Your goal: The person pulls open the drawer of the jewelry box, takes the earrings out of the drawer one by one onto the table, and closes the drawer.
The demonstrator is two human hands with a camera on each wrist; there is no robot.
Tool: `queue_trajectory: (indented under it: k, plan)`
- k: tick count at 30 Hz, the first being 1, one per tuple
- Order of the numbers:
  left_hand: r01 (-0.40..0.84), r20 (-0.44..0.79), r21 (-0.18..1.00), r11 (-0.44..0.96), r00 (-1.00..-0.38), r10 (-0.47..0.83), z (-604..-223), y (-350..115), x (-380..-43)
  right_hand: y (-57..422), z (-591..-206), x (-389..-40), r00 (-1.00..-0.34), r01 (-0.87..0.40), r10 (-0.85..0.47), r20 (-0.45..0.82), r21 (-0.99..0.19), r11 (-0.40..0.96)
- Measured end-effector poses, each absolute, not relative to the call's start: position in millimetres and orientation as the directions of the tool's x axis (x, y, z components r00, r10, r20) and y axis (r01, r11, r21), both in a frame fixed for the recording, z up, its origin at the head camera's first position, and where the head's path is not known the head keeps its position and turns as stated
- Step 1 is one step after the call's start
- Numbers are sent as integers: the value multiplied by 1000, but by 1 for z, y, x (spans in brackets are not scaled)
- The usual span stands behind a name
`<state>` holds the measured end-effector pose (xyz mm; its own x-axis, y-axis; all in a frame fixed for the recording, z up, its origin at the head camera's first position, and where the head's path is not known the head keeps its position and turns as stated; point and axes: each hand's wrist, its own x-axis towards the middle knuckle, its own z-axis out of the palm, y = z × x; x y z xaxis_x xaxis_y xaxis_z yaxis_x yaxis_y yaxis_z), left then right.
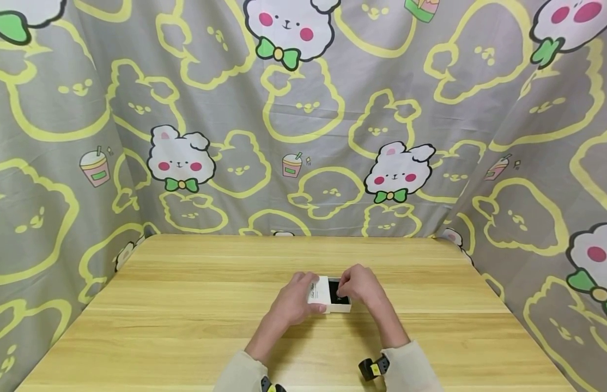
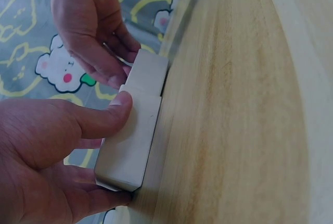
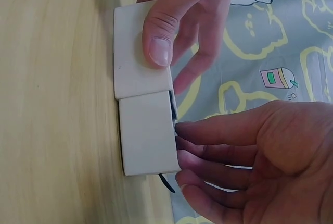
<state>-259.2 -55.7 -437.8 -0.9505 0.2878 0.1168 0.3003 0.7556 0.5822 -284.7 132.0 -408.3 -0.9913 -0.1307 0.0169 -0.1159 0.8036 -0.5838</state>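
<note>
A small white box (image 1: 320, 291) with dark script on its lid lies on the table, its inner drawer (image 1: 340, 308) slid partway out to the right. My left hand (image 1: 292, 298) grips the outer sleeve (image 2: 130, 140), thumb on the near side and fingers round the far side and end. The drawer holds a black insert (image 1: 334, 298) with a tiny shiny piece on it. My right hand (image 1: 360, 284) bends over the drawer with fingertips together at the insert; I cannot tell whether they pinch the shiny piece. A black ribbon tab (image 3: 167, 183) sticks out at the drawer's end.
The wooden table (image 1: 210, 272) stretches out around the box. A grey curtain (image 1: 303, 125) with rabbit figures and yellow outlines hangs behind the table and on both sides. Black wrist devices (image 1: 374, 368) sit at both sleeve cuffs.
</note>
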Motion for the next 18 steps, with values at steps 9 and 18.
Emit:
queue_trajectory:
  k: [9,18]
  plan:
    - [306,120,574,759,-949,292,-439,-56,-260,127,-409,-283,-991,-114,-131,8,-542,832]
    - [303,118,574,760,-950,290,-438,-56,-260,124,-410,-282,-992,-114,-125,10,-493,863]
